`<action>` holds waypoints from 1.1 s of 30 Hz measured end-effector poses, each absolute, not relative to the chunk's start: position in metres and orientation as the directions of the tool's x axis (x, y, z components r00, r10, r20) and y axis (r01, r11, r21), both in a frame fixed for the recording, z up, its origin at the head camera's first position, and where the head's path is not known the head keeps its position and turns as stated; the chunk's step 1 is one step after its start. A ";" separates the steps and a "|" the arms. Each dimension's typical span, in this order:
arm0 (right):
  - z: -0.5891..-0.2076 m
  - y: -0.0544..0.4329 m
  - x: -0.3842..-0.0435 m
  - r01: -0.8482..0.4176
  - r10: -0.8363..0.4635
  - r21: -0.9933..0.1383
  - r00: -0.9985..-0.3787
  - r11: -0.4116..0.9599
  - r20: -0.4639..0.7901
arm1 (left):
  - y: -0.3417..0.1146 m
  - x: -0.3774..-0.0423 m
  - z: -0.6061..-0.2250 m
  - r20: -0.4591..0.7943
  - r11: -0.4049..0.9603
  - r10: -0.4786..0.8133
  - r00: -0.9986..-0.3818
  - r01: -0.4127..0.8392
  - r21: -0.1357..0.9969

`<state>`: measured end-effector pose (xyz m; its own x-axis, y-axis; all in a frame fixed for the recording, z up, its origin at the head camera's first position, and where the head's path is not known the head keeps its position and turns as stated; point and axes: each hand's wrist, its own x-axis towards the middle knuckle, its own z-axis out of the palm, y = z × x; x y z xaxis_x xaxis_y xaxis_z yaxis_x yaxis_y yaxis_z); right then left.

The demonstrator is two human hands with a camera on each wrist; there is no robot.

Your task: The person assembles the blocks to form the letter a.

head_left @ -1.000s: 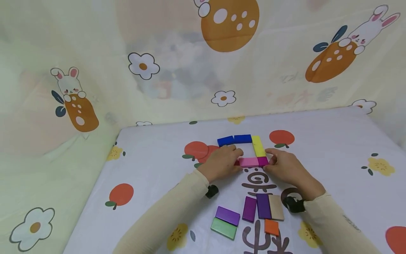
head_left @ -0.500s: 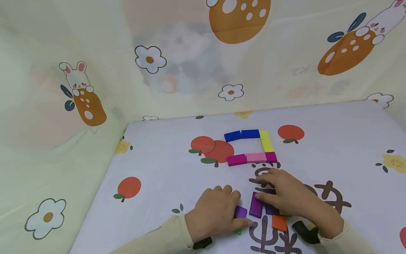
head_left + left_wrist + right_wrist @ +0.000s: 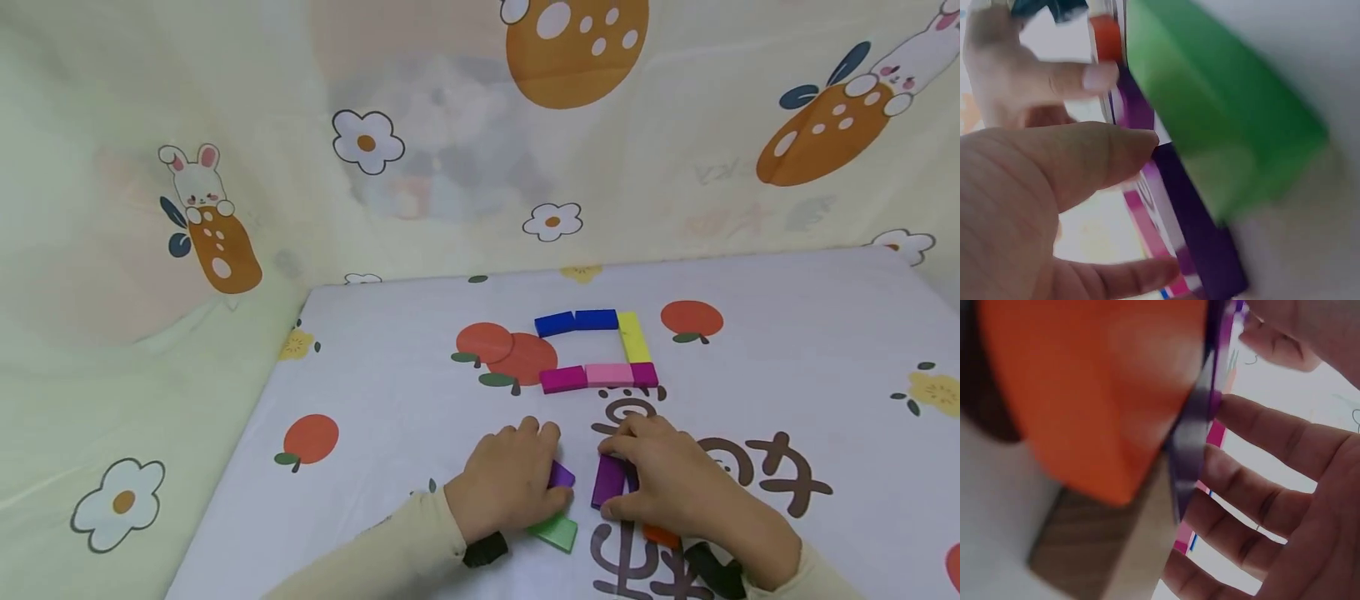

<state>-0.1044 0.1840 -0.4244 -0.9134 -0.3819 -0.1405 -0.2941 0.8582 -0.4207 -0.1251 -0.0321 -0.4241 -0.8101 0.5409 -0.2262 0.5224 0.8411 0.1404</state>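
Observation:
My left hand [image 3: 501,483] is over a purple block [image 3: 561,476], its thumb and fingers at the block's ends in the left wrist view. Beside that block, nearer to me, lies a green block [image 3: 557,533]. The right hand [image 3: 675,475] spans a plum-coloured block [image 3: 608,481], index finger at the far end and thumb at the near end. Right of the plum block, a dark indigo block [image 3: 632,477] is mostly covered by this hand. An orange block [image 3: 662,536] shows below the right palm, and a beige wooden block [image 3: 1141,531] appears in the right wrist view.
Farther back, flat blocks outline a shape with its left side unfilled: two blue blocks [image 3: 596,319], a yellow block [image 3: 634,337], a pink block [image 3: 609,375] and magenta blocks [image 3: 564,379]. A white printed cloth [image 3: 390,358] covers the table; a patterned curtain [image 3: 450,217] hangs behind.
Both hands have left the block outline and come back to the loose blocks near me. The left now holds the purple block, the right the plum one. The camera view has shifted slightly.

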 end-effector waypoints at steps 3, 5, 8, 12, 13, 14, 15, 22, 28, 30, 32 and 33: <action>-0.425 0.181 -0.107 -0.313 -0.396 -0.414 -0.909 0.855 -0.129 | -0.039 -0.141 -0.427 -0.211 0.834 0.550 -0.808 0.517 0.193; -0.424 0.179 -0.108 -0.321 -0.401 -0.403 -0.907 0.857 -0.129 | -0.045 -0.151 -0.428 -0.195 0.827 0.556 -0.808 0.516 0.223; -0.424 0.179 -0.109 -0.312 -0.398 -0.387 -0.902 0.868 -0.165 | -0.052 -0.164 -0.430 -0.156 0.812 0.570 -0.806 0.525 0.257; -0.425 0.181 -0.109 -0.291 -0.393 -0.375 -0.890 0.880 -0.233 | -0.060 -0.174 -0.432 -0.111 0.788 0.590 -0.800 0.540 0.295; -0.424 0.181 -0.109 -0.294 -0.397 -0.371 -0.886 0.881 -0.240 | -0.061 -0.176 -0.432 -0.107 0.784 0.593 -0.798 0.541 0.304; -0.424 0.181 -0.110 -0.302 -0.402 -0.364 -0.883 0.881 -0.241 | -0.062 -0.177 -0.433 -0.103 0.779 0.597 -0.796 0.544 0.312; -0.424 0.180 -0.110 -0.309 -0.405 -0.355 -0.883 0.882 -0.238 | -0.063 -0.179 -0.433 -0.099 0.774 0.601 -0.793 0.546 0.321; -0.420 0.166 -0.122 -0.329 -0.398 -0.315 -0.898 0.890 -0.186 | -0.064 -0.187 -0.434 -0.059 0.755 0.608 -0.792 0.554 0.350; -0.416 0.164 -0.133 -0.323 -0.425 -0.388 -0.880 0.863 -0.211 | -0.066 -0.193 -0.438 -0.049 0.721 0.647 -0.761 0.590 0.364; -0.414 0.165 -0.136 -0.332 -0.441 -0.405 -0.872 0.852 -0.211 | -0.067 -0.195 -0.438 -0.052 0.708 0.661 -0.748 0.600 0.373; -0.413 0.164 -0.139 -0.338 -0.450 -0.418 -0.869 0.843 -0.205 | -0.068 -0.197 -0.438 -0.061 0.698 0.671 -0.739 0.603 0.386; -0.413 0.164 -0.141 -0.341 -0.453 -0.423 -0.869 0.840 -0.200 | -0.068 -0.198 -0.438 -0.066 0.695 0.675 -0.735 0.603 0.391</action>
